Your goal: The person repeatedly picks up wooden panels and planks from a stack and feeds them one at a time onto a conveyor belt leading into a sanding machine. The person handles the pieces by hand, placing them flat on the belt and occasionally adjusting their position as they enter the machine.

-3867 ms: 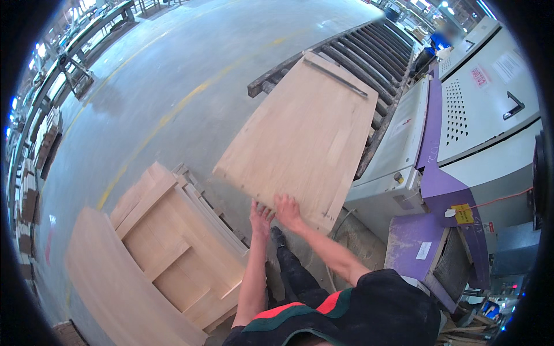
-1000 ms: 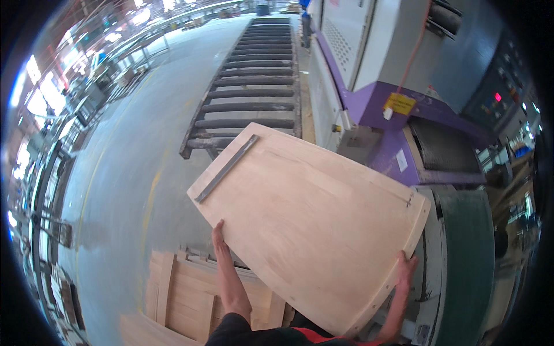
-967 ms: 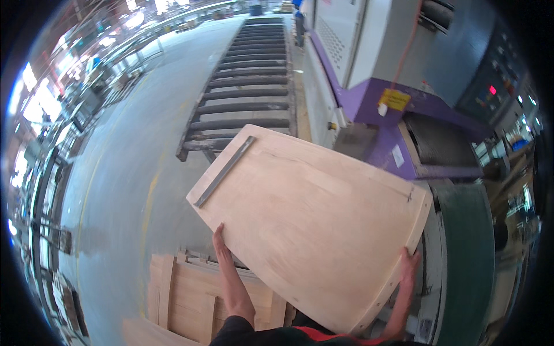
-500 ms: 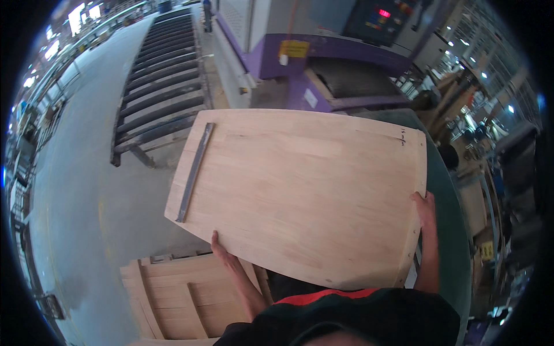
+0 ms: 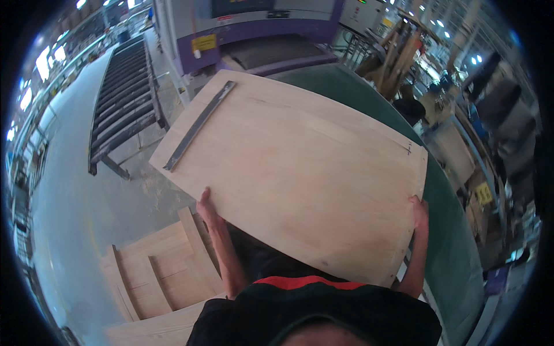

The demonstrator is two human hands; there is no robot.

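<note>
A large pale wooden panel (image 5: pixel 300 173) with rounded corners is held up in front of me, tilted with its left end farther away. A dark grey strip (image 5: pixel 200 126) lies across it near the left end, and a small pencil mark shows by the right corner. My left hand (image 5: pixel 209 206) grips the panel's near left edge, thumb on top and fingers hidden beneath. On the right edge my right hand (image 5: pixel 420 212) is closed the same way. Below the panel's right side spreads a green surface (image 5: pixel 450 230).
A purple and grey machine (image 5: pixel 254 34) with a dark belt bed stands ahead. To the left runs a roller conveyor (image 5: pixel 128 95). Stacked wooden panels with battens (image 5: pixel 167 271) lie at the lower left. Boards and offcuts (image 5: pixel 398 57) lean at the right.
The panel has turned clockwise, its left end swinging farther away toward the machine. My left hand has moved forward with it. The view has shifted to the right.
</note>
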